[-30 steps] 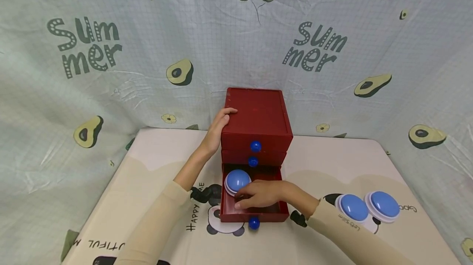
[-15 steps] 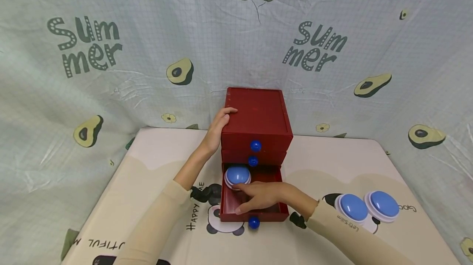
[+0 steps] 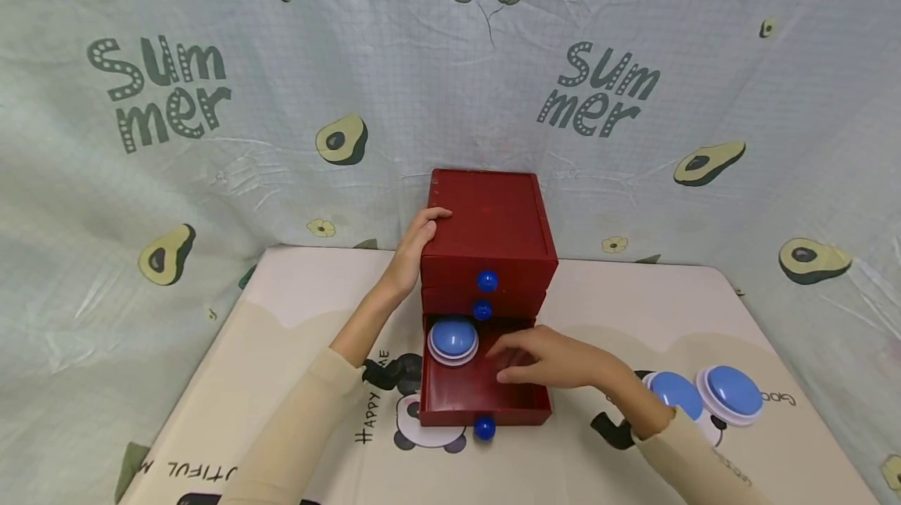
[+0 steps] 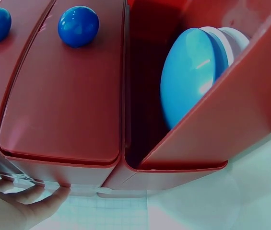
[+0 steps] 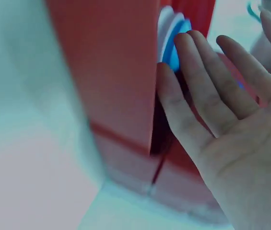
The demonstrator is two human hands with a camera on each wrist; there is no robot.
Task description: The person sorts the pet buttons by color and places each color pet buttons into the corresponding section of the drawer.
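Observation:
A red drawer cabinet point(image 3: 493, 216) stands against the back cloth, with its bottom drawer point(image 3: 450, 417) pulled out. In the drawer's back left corner lies a blue dome-topped push button point(image 3: 453, 337) on a white round base. My left hand point(image 3: 411, 243) rests on the cabinet's left side, its fingertips reaching over the top edge; the left wrist view shows its fingers point(image 4: 53, 199) against the cabinet wall. Over the drawer's right part, apart from the push button, hovers my right hand point(image 3: 556, 356), fingers spread and holding nothing. In the right wrist view its fingers point(image 5: 207, 100) partly hide the push button.
Two more blue push buttons, a nearer one point(image 3: 676, 394) and a farther one point(image 3: 734, 390), lie on the table's right side by my right forearm. Blue ball knobs, such as the top one point(image 3: 487, 281), stick out from the drawer fronts. A printed cloth point(image 3: 450, 83) hangs behind.
The push button has slid slightly back in the drawer. My right hand has let go of it and drawn away to the right. My left hand stays on the cabinet.

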